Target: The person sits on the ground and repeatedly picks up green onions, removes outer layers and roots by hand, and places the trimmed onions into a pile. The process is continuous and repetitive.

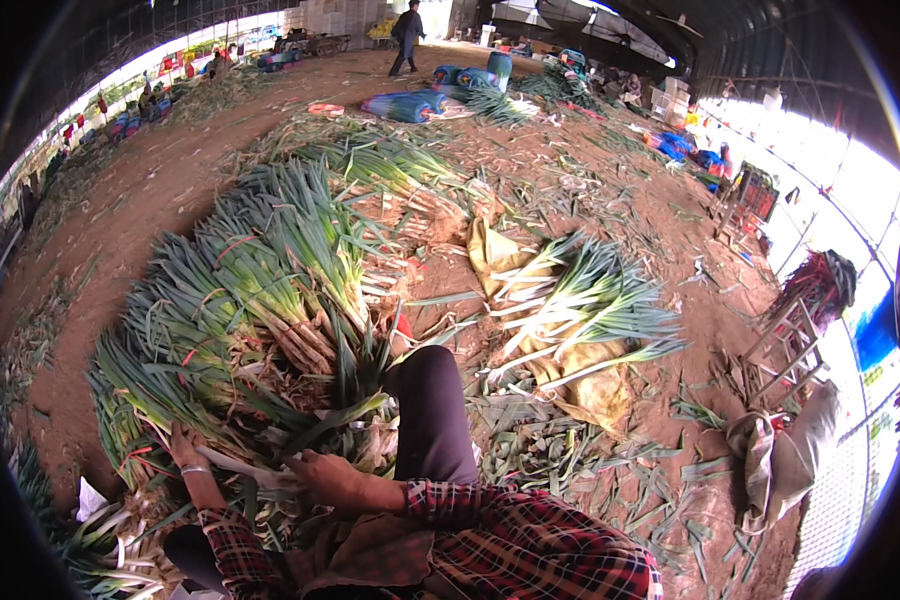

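My left hand [187, 451], with a band at its wrist, grips a leek [150, 421] at the near edge of a large heap of leeks [217, 300]. From beside it a pale strip of leek stalk or leaf [240, 466] runs across to my right hand [328, 478], whose fingers are closed on its end. My bent knee [433, 405] in dark trousers rises between the heap and a second group of leeks. Those paler, cleaned leeks [570, 307] lie fanned out on a yellow woven sack [581, 375]. Some heap bundles carry red ties [236, 247].
Leaf trimmings [540, 442] litter the dirt floor. At the right stand a wooden stool [787, 352] with red strands on top and a pale sack [784, 457]. Wrapped blue bundles [405, 105] lie farther off. A person [408, 37] walks at the back. More leeks [112, 540] lie at lower left.
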Available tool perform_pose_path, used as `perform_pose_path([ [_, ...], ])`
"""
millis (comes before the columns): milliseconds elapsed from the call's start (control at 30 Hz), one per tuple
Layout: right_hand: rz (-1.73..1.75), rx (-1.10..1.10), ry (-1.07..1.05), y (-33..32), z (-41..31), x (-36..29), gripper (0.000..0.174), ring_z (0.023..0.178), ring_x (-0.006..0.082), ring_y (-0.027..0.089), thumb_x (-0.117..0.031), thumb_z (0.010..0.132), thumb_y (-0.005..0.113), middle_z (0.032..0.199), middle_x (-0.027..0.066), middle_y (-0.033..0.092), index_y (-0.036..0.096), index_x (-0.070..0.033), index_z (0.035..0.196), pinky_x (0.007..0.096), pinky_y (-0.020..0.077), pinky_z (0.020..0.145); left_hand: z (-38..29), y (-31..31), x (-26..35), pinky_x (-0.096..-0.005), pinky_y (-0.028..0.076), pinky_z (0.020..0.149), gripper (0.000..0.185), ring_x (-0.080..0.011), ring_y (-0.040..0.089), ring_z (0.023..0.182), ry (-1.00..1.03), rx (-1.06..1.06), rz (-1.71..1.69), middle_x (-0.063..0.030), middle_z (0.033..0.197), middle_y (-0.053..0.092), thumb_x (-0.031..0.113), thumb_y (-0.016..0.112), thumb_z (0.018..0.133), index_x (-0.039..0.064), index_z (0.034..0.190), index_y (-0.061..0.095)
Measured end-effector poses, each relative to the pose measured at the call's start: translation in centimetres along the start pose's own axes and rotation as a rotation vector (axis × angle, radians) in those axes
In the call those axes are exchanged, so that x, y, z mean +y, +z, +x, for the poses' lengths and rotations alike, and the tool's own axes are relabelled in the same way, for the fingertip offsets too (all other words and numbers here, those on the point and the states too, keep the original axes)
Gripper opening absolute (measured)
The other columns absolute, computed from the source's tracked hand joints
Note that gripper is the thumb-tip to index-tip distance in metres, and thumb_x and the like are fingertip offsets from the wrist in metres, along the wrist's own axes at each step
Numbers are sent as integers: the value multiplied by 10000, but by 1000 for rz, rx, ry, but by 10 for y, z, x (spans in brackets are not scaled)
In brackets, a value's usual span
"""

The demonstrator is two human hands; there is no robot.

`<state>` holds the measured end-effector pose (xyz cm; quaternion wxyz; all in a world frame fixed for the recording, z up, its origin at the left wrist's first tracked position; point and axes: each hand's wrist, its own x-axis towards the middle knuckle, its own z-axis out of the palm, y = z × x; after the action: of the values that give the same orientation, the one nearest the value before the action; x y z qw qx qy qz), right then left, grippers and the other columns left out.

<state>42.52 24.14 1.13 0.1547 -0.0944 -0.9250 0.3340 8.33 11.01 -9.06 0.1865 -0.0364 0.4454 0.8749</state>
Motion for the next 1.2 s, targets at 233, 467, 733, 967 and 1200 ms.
perform_pose_path([
  [233,-12,-241,-19,-5,-21,-1,218,671,349,622,-238,763,625,714,135,621,584,-103,929,442,506,566,27,-15,-12,-239,255,360,209,-81,319,416,-110,-6,-91,40,611,378,256,511,954,150,792,432],
  [467,-73,-252,-131,-61,-61,6,264,724,328,632,-282,786,625,795,111,625,590,-124,994,420,512,594,134,-198,93,-256,292,386,287,-99,374,481,92,-790,-263,8,730,509,319,488,947,140,1171,490],
  [733,516,-416,323,-40,33,13,573,1097,322,539,-364,894,567,1189,234,551,437,54,1264,419,436,862,-21,-26,6,-283,406,553,346,-133,437,574,-267,-559,-675,0,733,481,426,593,835,91,885,524],
  [967,536,-501,165,77,12,-27,314,728,141,561,-217,972,426,856,88,614,510,11,1172,294,460,642,-104,1,9,-227,313,479,293,-88,341,522,-148,-333,-589,23,739,417,347,409,964,177,1189,489],
  [1200,814,-241,487,81,6,8,243,626,104,467,-230,965,468,737,26,513,513,-5,1043,283,404,524,-127,75,-41,-287,387,476,262,-123,409,528,-305,-292,-197,-5,716,460,206,542,938,223,1191,475],
])
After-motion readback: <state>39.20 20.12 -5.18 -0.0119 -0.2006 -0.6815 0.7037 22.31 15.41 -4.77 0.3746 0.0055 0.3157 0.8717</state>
